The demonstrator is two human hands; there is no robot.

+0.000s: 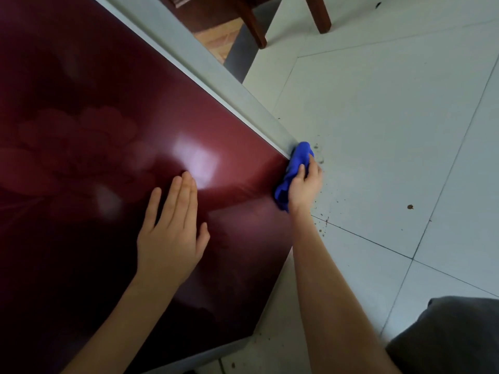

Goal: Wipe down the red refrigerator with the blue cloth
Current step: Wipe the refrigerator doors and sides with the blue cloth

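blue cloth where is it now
Head view, right of centre: the blue cloth is bunched in the right hand against a corner of the red refrigerator, beside the tiled floor.

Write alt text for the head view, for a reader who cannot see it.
A person's right hand grips a bunched blue cloth against a corner of the glossy red refrigerator. The left hand lies flat, fingers straight, on the red front. Pale floor tiles beside it carry dark specks.

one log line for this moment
left hand flat on glossy red refrigerator door | right hand grips crumpled blue cloth at door corner
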